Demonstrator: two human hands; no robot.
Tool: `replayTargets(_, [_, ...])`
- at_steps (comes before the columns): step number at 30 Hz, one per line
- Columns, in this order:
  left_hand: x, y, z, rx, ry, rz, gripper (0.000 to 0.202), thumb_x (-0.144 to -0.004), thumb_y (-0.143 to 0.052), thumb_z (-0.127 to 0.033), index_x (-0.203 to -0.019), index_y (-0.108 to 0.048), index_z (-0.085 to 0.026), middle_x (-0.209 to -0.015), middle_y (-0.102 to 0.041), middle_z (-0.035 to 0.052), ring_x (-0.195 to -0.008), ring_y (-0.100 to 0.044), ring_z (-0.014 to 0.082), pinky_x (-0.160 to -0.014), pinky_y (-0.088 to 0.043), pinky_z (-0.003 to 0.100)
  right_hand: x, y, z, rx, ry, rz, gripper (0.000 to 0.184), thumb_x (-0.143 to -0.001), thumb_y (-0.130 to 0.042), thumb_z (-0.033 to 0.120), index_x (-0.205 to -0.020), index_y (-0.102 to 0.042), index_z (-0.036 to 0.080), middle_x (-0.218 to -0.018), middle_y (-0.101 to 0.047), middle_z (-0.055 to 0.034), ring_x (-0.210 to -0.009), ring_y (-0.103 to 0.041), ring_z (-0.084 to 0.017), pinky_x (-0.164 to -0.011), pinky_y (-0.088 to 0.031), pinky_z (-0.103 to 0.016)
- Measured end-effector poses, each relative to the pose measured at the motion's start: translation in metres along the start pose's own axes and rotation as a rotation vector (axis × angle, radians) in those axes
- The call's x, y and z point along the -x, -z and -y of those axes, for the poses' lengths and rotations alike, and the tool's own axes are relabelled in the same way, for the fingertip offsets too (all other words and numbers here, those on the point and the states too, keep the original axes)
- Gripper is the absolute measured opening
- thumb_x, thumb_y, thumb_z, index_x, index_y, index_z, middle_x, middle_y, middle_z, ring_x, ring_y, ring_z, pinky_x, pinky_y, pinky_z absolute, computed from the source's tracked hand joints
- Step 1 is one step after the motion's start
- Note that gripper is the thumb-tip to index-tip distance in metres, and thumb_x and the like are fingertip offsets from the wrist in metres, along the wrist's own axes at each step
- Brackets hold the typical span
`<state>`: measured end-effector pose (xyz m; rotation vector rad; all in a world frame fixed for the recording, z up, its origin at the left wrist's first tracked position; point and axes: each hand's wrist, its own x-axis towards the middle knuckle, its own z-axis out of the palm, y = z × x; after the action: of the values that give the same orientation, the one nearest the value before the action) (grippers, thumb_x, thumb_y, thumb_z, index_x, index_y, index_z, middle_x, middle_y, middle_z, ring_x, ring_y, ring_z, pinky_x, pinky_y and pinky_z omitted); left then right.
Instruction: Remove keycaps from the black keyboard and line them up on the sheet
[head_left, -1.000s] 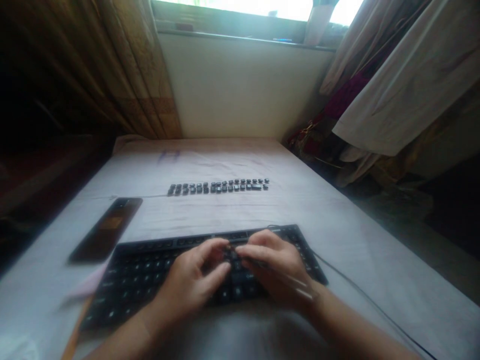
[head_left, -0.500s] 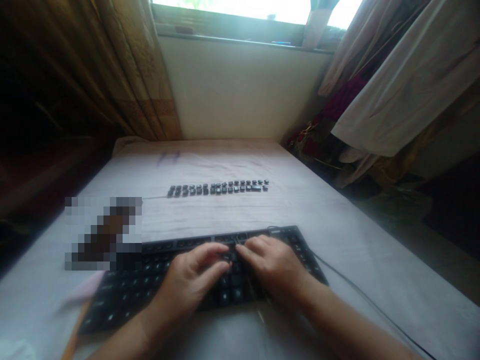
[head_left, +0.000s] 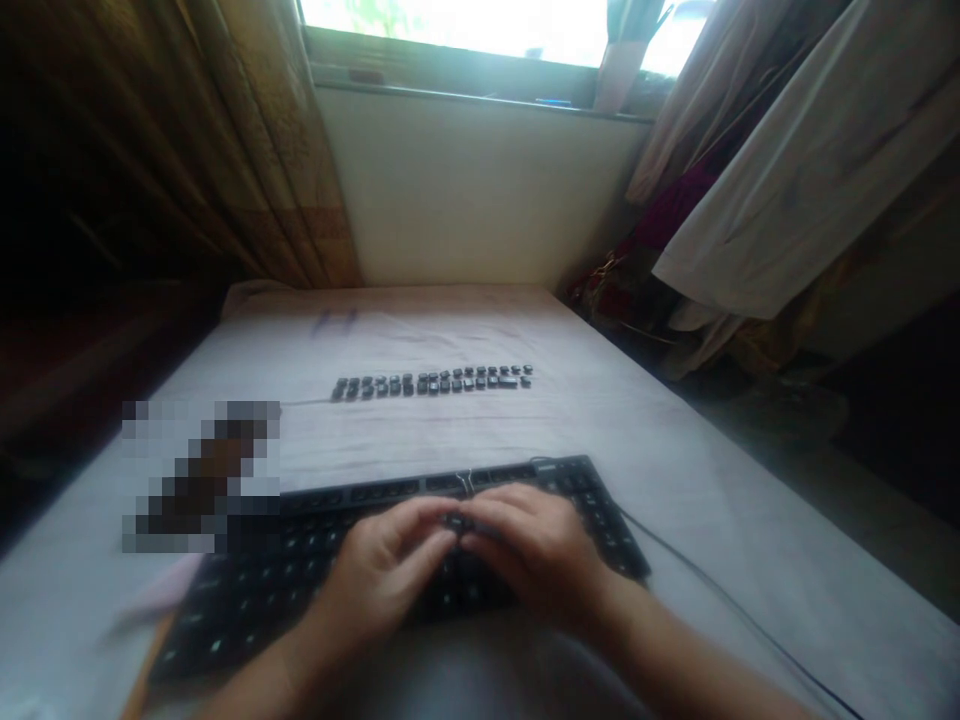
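Note:
A black keyboard [head_left: 300,560] lies across the near part of the white-covered table [head_left: 675,470]. Both my hands rest on its middle, fingertips meeting over one key. My left hand [head_left: 382,580] has its fingers curled and its thumb pressed toward the forefinger. My right hand [head_left: 536,560] is curled the same way, its fingertips touching those of the left. What they pinch is hidden between the fingers. A thin wire piece [head_left: 465,483] sticks up at the keyboard's top row, just beyond my fingertips. Farther back, several loose black keycaps [head_left: 431,383] lie in a tidy row.
A dark phone [head_left: 202,475], blurred out, lies left of the keyboard. The keyboard's cable [head_left: 712,590] runs off to the right and toward me. Brown curtains [head_left: 247,140] hang at the back left, pale cloth [head_left: 787,170] at the right, and a wall under a window stands behind.
The thin rod seen by my right hand a second ago is out of sight. Both hands have drawn closer together over the keyboard's middle. The view has tilted slightly.

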<state>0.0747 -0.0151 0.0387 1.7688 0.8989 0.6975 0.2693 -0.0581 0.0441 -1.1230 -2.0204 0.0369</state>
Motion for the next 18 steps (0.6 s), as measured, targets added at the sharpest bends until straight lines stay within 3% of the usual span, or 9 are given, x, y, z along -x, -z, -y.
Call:
replayTargets(5, [0.001, 0.001, 0.005, -0.099, -0.058, -0.004, 0.025, -0.085, -0.059, -0.032, -0.109, -0.068, -0.026, -0.098, -0.076, -0.0012, -0.084, -0.072, 0.0163, -0.081, -0.056, 0.026, 0.0, -0.003, 0.004, -0.002, -0.029, 0.029, 0.014, -0.086, -0.058, 0.022, -0.096, -0.066, 0.016, -0.087, -0.073, -0.0076, -0.077, -0.069, -0.018, -0.071, -0.056, -0.029])
replayTargets(9, [0.002, 0.003, 0.009, -0.205, -0.15, 0.017, 0.044, -0.087, -0.057, -0.03, -0.131, -0.052, -0.029, -0.097, -0.076, -0.0016, -0.084, -0.072, 0.0155, -0.081, -0.056, 0.026, -0.009, 0.01, -0.004, 0.022, -0.048, 0.068, 0.013, -0.084, -0.06, 0.024, -0.091, -0.068, 0.017, -0.084, -0.074, -0.006, -0.073, -0.069, -0.018, -0.068, -0.055, -0.027])
replayTargets(11, [0.002, 0.005, 0.01, -0.27, -0.212, -0.026, 0.05, -0.088, -0.056, -0.028, -0.136, -0.044, -0.031, -0.096, -0.076, -0.0023, -0.084, -0.072, 0.0144, -0.081, -0.057, 0.026, -0.017, 0.025, -0.026, 0.003, -0.122, 0.076, 0.014, -0.083, -0.059, 0.025, -0.091, -0.069, 0.017, -0.083, -0.073, -0.0055, -0.071, -0.068, -0.016, -0.067, -0.054, -0.026])
replayTargets(14, [0.0, 0.009, 0.013, -0.41, -0.329, -0.107, 0.046, -0.088, -0.055, -0.025, -0.133, -0.047, -0.031, -0.098, -0.074, -0.0007, -0.086, -0.071, 0.0148, -0.078, -0.058, 0.027, -0.029, 0.051, -0.082, 0.015, -0.442, -0.006, 0.02, -0.082, -0.061, 0.03, -0.092, -0.072, 0.017, -0.084, -0.074, -0.0059, -0.066, -0.066, -0.015, -0.061, -0.053, -0.026])
replayTargets(16, [-0.002, 0.011, 0.017, -0.538, -0.42, -0.13, 0.041, -0.088, -0.054, -0.023, -0.129, -0.051, -0.03, -0.105, -0.073, 0.0024, -0.096, -0.069, 0.0183, -0.083, -0.057, 0.033, -0.033, 0.062, -0.124, 0.13, -0.691, -0.01, 0.024, -0.08, -0.061, 0.031, -0.094, -0.073, 0.017, -0.089, -0.075, -0.0067, -0.074, -0.068, -0.018, -0.066, -0.053, -0.027])
replayTargets(18, [-0.003, 0.013, 0.021, -0.693, -0.489, -0.116, 0.041, -0.087, -0.055, -0.023, -0.128, -0.053, -0.028, -0.116, -0.069, 0.0049, -0.11, -0.063, 0.0231, -0.091, -0.054, 0.041, -0.035, 0.065, -0.158, 0.168, -0.747, 0.03, 0.022, -0.078, -0.061, 0.026, -0.092, -0.074, 0.016, -0.089, -0.075, -0.0077, -0.077, -0.068, -0.02, -0.07, -0.052, -0.027])
